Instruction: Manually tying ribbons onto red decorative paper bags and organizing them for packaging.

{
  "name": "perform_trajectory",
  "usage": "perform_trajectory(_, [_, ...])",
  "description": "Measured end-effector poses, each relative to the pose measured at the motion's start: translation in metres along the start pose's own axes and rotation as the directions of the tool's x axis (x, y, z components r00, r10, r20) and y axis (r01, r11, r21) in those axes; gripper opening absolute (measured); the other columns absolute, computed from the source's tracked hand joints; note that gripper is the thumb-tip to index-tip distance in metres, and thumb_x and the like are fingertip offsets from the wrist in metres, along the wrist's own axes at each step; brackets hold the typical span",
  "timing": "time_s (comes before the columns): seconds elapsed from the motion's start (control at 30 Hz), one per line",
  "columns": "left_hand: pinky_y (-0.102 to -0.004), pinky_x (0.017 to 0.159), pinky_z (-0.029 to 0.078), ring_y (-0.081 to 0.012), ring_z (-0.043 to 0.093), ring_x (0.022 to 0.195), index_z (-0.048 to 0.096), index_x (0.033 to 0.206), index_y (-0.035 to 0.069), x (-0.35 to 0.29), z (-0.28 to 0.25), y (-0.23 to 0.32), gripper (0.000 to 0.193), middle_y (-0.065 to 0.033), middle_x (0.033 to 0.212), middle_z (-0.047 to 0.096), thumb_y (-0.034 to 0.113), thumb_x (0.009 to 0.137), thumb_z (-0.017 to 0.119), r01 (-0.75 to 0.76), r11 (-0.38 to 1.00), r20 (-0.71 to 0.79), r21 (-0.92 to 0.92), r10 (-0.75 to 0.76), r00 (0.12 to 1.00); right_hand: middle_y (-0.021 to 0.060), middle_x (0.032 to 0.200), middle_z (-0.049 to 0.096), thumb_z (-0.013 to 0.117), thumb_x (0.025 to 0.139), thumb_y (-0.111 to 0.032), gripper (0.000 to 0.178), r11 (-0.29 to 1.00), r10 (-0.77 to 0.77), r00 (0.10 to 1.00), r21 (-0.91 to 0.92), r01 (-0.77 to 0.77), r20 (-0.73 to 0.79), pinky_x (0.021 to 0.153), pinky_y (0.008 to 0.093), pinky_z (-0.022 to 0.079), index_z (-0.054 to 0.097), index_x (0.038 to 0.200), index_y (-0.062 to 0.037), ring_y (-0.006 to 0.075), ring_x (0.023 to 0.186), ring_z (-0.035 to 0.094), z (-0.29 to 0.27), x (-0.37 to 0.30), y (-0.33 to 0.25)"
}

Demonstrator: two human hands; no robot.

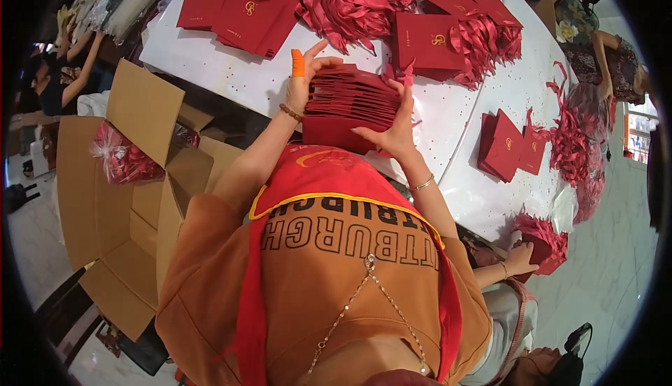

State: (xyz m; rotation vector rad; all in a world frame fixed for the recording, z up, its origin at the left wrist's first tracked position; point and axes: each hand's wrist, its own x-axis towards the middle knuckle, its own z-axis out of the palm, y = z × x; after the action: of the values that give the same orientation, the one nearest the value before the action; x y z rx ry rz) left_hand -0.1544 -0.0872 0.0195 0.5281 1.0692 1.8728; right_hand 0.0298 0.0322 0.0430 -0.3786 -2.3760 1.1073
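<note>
A thick stack of red paper gift bags [350,102] stands on its edges at the near side of the white table, close to my apron. My left hand [302,85], with an orange cover on one finger, presses the stack's left end. At the right end, my right hand [394,128] closes round the stack, thumb on the near side. Pink-red ribbon ends stick out by its fingers. The fingertips of both hands are partly hidden behind the bags.
Flat red bags [253,20] and a heap of red ribbons [350,4] cover the table's far side. More bags [428,41] lie to the right, with another small pile [501,149]. An opened cardboard box [98,204] stands left. A co-worker's hand [521,260] holds bags at lower right.
</note>
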Motion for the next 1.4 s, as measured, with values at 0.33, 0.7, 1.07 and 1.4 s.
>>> perform_trajectory(0.33, [-0.0305,0.099,0.03,-0.0168,0.044,0.109,0.038,0.129,0.004,-0.021,0.031,0.0,0.072,-0.009,0.116,0.049,0.059,0.089,0.014,-0.105,0.99,-0.132,0.091,0.117,0.984,0.0179,0.118,0.042,0.084,0.053,-0.027,0.117,0.992,-0.027,0.992,0.117,0.043,-0.127,0.093,0.0387,0.036,0.005,0.134,0.0027,0.0311,0.108,0.044,0.006,-0.007,0.007])
perform_trajectory(0.7, [-0.0345,0.078,0.041,-0.0258,0.052,0.089,0.039,0.126,0.005,-0.002,0.072,0.065,0.082,-0.0114,0.098,0.052,0.042,0.06,0.071,-0.632,-0.246,0.595,0.735,-0.212,0.775,0.0165,0.105,0.051,0.084,0.052,-0.023,0.1,0.991,0.118,0.987,0.081,-0.11,-0.107,0.088,0.0346,0.04,0.025,0.129,0.0016,0.0288,0.098,0.05,-0.007,-0.003,0.015])
perform_trajectory(1.07, [-0.0346,0.064,0.043,-0.0242,0.054,0.074,0.051,0.105,0.009,0.015,0.078,0.048,0.056,-0.0068,0.08,0.052,0.032,0.06,0.073,-0.71,-0.208,0.672,0.673,-0.23,0.704,0.0217,0.125,0.041,0.084,0.048,-0.029,0.113,0.965,0.26,0.9,-0.116,-0.234,0.35,0.097,0.0408,0.035,0.017,0.135,-0.003,0.0386,0.114,0.041,-0.041,-0.008,0.005])
perform_trajectory(1.4, [-0.0368,0.067,0.043,-0.0263,0.053,0.078,0.048,0.111,0.009,0.013,0.09,0.05,0.063,-0.0094,0.087,0.053,0.036,0.059,0.073,-0.71,-0.29,0.658,0.642,-0.268,0.704,0.0184,0.076,0.062,0.056,0.071,-0.017,0.041,0.813,0.527,0.842,-0.361,-0.458,0.12,0.061,0.0446,0.048,0.048,0.11,-0.0066,0.036,0.073,0.061,0.004,-0.024,0.033])
